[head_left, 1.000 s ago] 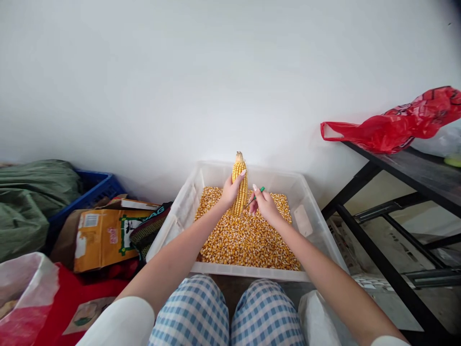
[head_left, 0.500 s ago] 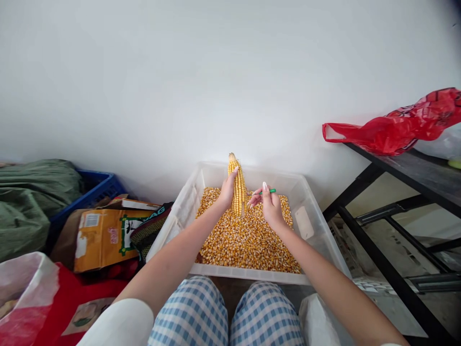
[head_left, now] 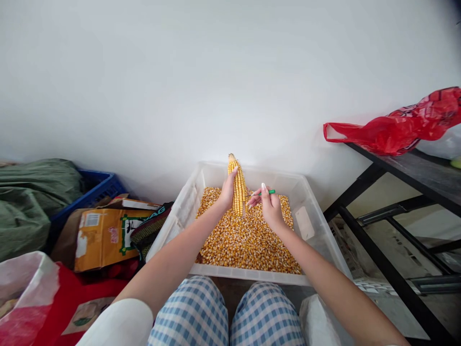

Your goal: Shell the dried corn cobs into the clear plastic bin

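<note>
An ear of corn (head_left: 239, 190) stands nearly upright over the bin, tip upward, its yellow kernels in rows. My left hand (head_left: 227, 189) is wrapped round its left side, thumb across the front. To its right, my right hand (head_left: 269, 204) pinches a thin tool with a green handle (head_left: 267, 192). The tool's narrow end points left at the ear; whether it touches the kernels I cannot make out. Beneath both hands, loose corn kernels (head_left: 248, 245) fill the bottom of a translucent plastic bin (head_left: 319, 216).
On the left are an orange cardboard box (head_left: 103, 235), a blue crate (head_left: 104, 185) under green cloth (head_left: 32, 202), and a red and white bag (head_left: 46, 298). A black metal-framed table (head_left: 414, 173) with a red plastic bag (head_left: 392, 127) stands at right. A white wall rises behind the bin.
My right hand and the green-handled tool have shifted very slightly left toward the ear. The left hand keeps its hold on the ear in nearly the same place.
</note>
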Demonstrator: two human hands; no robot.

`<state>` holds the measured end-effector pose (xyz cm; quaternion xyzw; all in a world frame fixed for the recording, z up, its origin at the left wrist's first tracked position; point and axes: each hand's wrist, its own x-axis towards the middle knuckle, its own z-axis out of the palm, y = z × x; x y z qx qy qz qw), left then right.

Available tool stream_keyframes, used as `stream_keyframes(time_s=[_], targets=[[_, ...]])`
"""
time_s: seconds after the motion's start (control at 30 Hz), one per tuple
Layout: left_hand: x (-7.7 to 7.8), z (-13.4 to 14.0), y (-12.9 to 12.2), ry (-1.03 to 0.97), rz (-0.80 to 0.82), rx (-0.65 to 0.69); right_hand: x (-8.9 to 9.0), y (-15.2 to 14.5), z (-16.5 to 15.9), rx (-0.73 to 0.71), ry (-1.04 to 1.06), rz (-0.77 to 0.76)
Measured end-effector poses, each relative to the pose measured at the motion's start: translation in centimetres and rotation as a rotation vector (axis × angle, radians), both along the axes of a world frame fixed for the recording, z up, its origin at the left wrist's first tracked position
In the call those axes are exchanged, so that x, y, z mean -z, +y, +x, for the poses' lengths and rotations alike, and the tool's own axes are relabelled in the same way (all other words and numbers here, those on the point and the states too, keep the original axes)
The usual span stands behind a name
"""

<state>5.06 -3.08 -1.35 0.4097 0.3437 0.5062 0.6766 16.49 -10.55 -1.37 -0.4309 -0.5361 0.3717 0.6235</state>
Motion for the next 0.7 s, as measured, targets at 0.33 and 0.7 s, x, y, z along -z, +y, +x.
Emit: stream_keyframes(time_s=[0.33, 0.7], targets=[[0.0, 0.3, -0.8, -0.01, -0.036, -0.021, 1.1, -0.6, -0.6, 0.065, 0.09, -0.008], [0.1, 0.5, -1.5, 0.074, 0.026, -0.114, 2.0, -0.5, -0.1, 0.133, -0.298, 0.137]])
